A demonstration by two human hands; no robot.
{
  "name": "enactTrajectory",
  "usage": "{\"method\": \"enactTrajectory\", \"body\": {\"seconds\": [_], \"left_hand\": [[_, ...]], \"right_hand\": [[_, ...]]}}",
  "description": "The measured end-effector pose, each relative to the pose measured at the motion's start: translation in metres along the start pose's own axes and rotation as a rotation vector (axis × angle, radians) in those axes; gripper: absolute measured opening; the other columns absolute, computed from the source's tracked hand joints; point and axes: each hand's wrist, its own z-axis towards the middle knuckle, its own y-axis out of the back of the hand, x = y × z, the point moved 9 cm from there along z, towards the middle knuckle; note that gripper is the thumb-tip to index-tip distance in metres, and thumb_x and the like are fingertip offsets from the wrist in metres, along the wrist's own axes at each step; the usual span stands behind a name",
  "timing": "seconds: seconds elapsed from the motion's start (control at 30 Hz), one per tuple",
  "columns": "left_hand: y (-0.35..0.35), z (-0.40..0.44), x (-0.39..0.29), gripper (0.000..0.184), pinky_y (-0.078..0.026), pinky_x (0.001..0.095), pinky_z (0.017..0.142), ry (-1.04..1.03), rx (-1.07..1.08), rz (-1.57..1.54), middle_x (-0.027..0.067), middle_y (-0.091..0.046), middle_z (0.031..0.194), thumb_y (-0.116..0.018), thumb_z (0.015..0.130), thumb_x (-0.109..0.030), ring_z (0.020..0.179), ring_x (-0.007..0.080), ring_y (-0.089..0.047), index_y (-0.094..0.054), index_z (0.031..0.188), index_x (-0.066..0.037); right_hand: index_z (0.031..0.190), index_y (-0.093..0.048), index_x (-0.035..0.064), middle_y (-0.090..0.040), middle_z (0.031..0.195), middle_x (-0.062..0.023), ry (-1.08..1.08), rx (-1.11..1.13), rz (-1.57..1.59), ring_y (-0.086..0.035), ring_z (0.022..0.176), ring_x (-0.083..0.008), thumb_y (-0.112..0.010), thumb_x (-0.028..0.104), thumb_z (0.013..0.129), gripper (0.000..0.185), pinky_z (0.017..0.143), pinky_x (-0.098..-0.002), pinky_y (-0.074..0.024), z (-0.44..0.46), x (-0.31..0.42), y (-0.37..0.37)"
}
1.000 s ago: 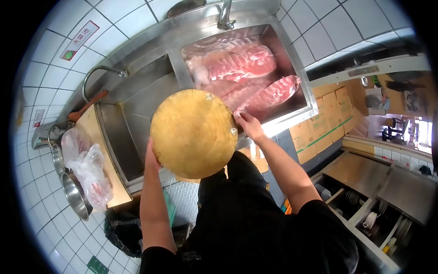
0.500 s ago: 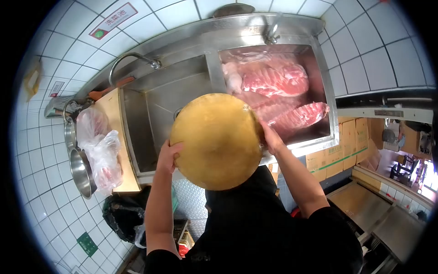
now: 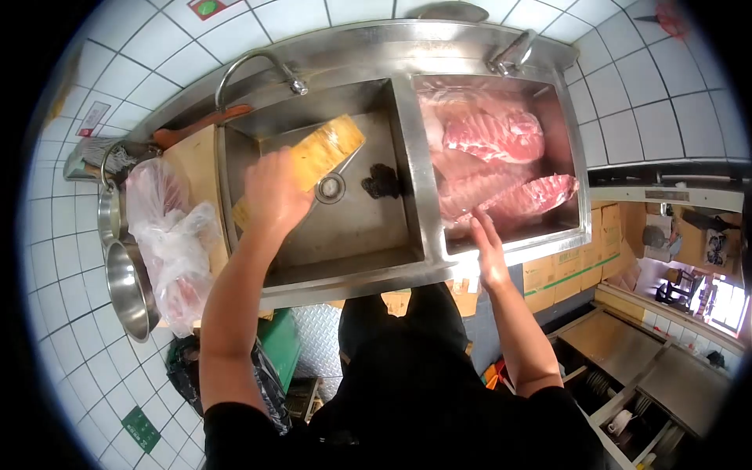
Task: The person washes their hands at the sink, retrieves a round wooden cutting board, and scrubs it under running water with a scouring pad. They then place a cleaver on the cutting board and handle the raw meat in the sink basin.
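Head view: the main finding is that the board [image 3: 329, 149] stands steeply on its edge within the left basin [image 3: 352, 239], its narrow side facing up. It runs aslant, from near left to far right. Its lower edge is hidden, so contact with the floor of the basin cannot be confirmed.

The left hand [image 3: 276, 192] alone is on the board, its fingers closed over the upper edge; the fingertips are out of sight. In the inspector's judgement, this one hand is what keeps the board from tipping.

The right hand [image 3: 489, 254] is off the board and holds nothing visible. It is wide, fingers extended, at the near side of the right basin [image 3: 574, 145]. The fingertips are near the meat [image 3: 493, 137]; whether they touch it cannot be told. The meat lies in several large pieces in that basin.

The drain [image 3: 330, 188] shows just beside the board. A dark pad [image 3: 381, 182] lies right of the drain. A tied bag [image 3: 168, 243] rests left of the left basin, beside a bowl [image 3: 129, 290].
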Motion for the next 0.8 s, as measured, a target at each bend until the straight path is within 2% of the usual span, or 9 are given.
{"method": "enactTrajectory", "body": {"seconds": [0.13,0.2,0.3,0.4,0.43,0.5,0.6,0.73,0.8], "left_hand": [[-0.094,-0.027,0.037,0.060,-0.043,0.0447,0.082,-0.081,0.005,0.081,0.0127,-0.061,0.102,-0.081,0.066,-0.020,0.093,0.0306,-0.057,-0.060,0.119,-0.001],[-0.129,-0.058,0.042,0.057,-0.042,0.0448,0.080,-0.118,0.002,0.103,0.0128,-0.061,0.103,-0.075,0.070,-0.020,0.091,0.0296,-0.056,-0.059,0.121,0.000],[-0.162,-0.087,0.033,0.051,-0.043,0.0463,0.087,-0.064,0.050,0.110,0.0130,-0.059,0.101,-0.070,0.076,-0.018,0.097,0.0300,-0.058,-0.060,0.122,0.000],[-0.173,-0.113,0.022,0.044,-0.044,0.0527,0.096,-0.209,-0.155,0.222,0.0158,-0.061,0.114,-0.056,0.085,-0.019,0.108,0.0314,-0.057,-0.057,0.125,0.001],[-0.179,-0.118,0.025,0.046,-0.041,0.0563,0.105,-0.193,-0.065,0.172,0.0175,-0.058,0.122,-0.056,0.086,-0.018,0.116,0.0323,-0.054,-0.056,0.128,0.001],[-0.186,-0.124,0.034,0.048,-0.040,0.0579,0.106,-0.188,-0.077,0.149,0.0183,-0.056,0.125,-0.057,0.086,-0.018,0.118,0.0331,-0.053,-0.055,0.130,0.000],[-0.200,-0.125,0.051,0.051,-0.037,0.0605,0.110,-0.221,-0.053,0.053,0.0195,-0.055,0.128,-0.060,0.085,-0.018,0.124,0.0348,-0.051,-0.053,0.132,-0.002],[-0.217,-0.124,0.064,0.058,-0.032,0.0633,0.113,-0.172,0.085,-0.075,0.0202,-0.053,0.133,-0.073,0.078,-0.018,0.129,0.0365,-0.049,-0.056,0.131,-0.005],[-0.240,-0.124,0.077,0.061,-0.030,0.0634,0.114,-0.139,0.149,-0.006,0.0194,-0.054,0.132,-0.078,0.076,-0.023,0.129,0.0358,-0.050,-0.057,0.131,-0.007]], "right_hand": [[0.149,-0.042,-0.0054,-0.047,0.150,-0.0200,-0.036,0.004,0.078,-0.043,0.140,-0.0286,-0.053,0.043,0.104,0.067,0.118,-0.0366,-0.0296,0.001,-0.014,-0.034],[0.151,-0.040,-0.0032,-0.048,0.149,-0.0212,-0.156,0.024,0.102,-0.045,0.139,-0.0297,-0.057,0.051,0.100,0.076,0.118,-0.0390,-0.0310,0.011,-0.048,-0.079],[0.157,-0.027,0.0007,-0.035,0.158,-0.0229,-0.519,0.196,0.350,-0.039,0.144,-0.0355,-0.055,0.056,0.098,0.085,0.120,-0.0457,-0.0280,0.018,-0.089,-0.175],[0.159,-0.022,0.0056,-0.028,0.161,-0.0227,-0.809,0.255,0.555,-0.034,0.146,-0.0376,-0.049,0.066,0.095,0.092,0.120,-0.0507,-0.0249,0.039,-0.116,-0.258],[0.159,-0.023,0.0062,-0.029,0.161,-0.0224,-0.815,0.306,0.638,-0.034,0.146,-0.0371,-0.048,0.069,0.095,0.093,0.120,-0.0507,-0.0247,0.048,-0.112,-0.281],[0.158,-0.026,0.0074,-0.032,0.159,-0.0219,-0.828,0.412,0.806,-0.034,0.145,-0.0361,-0.045,0.073,0.093,0.094,0.120,-0.0507,-0.0241,0.063,-0.105,-0.323],[0.157,-0.028,0.0078,-0.035,0.157,-0.0202,-0.824,0.279,0.977,-0.035,0.144,-0.0349,-0.041,0.076,0.092,0.095,0.120,-0.0511,-0.0235,0.085,-0.113,-0.354],[0.156,-0.031,0.0073,-0.039,0.153,-0.0153,-0.783,0.149,0.958,-0.036,0.143,-0.0318,-0.042,0.079,0.090,0.098,0.119,-0.0493,-0.0233,0.116,-0.157,-0.364],[0.157,-0.028,0.0067,-0.033,0.158,-0.0152,-0.754,0.104,0.934,-0.033,0.145,-0.0315,-0.040,0.080,0.090,0.101,0.119,-0.0491,-0.0228,0.128,-0.180,-0.367]]}}
